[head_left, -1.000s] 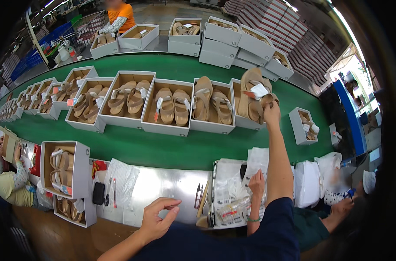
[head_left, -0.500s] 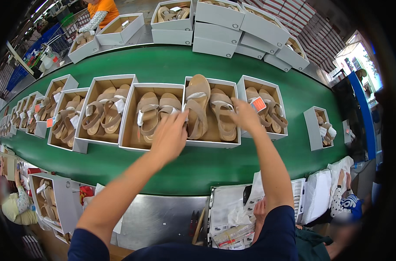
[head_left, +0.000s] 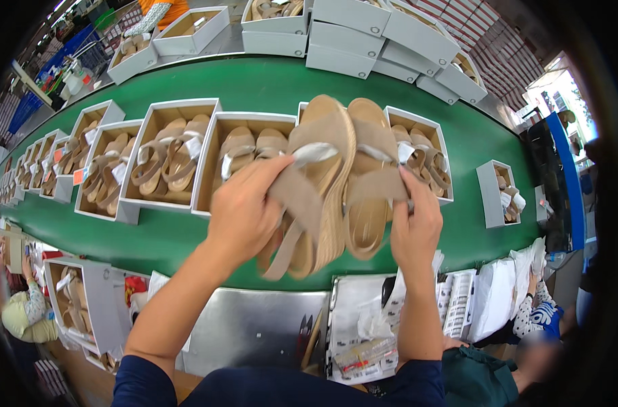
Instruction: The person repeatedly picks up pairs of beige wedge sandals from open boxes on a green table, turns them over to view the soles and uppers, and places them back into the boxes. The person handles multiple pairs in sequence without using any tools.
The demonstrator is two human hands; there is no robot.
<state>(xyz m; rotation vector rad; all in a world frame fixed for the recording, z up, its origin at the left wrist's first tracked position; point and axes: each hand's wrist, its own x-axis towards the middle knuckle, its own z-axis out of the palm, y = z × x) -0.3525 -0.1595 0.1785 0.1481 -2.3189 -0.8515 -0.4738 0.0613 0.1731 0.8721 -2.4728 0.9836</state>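
A beige wedge sandal (head_left: pixel 315 136) with a woven sole hangs tilted from my left hand (head_left: pixel 244 207), whose fingers are closed on its strap. My right hand (head_left: pixel 417 224) pinches the strap of a second sandal (head_left: pixel 366 227), held upright beside the first. White tissue shows under the upper bands of both. The pair is raised above the green surface and hides most of the box behind it. To the left, an open white box (head_left: pixel 209 163) holds another pair, partly covered by my left hand. Behind my right hand, one more open box (head_left: pixel 444 136) holds sandals.
A row of open sandal boxes runs left along the green conveyor-like surface (head_left: pixel 166 244). White boxes (head_left: pixel 343 47) are stacked at the far side. A lone box (head_left: pixel 489 197) stands at right. Near me are a metal tabletop (head_left: pixel 254 332) and papers (head_left: pixel 356 325). Other people work nearby.
Both hands have taken hold of the sandals by their straps and lifted them out of the box, up and toward me. The boxes now sit slightly higher in view.
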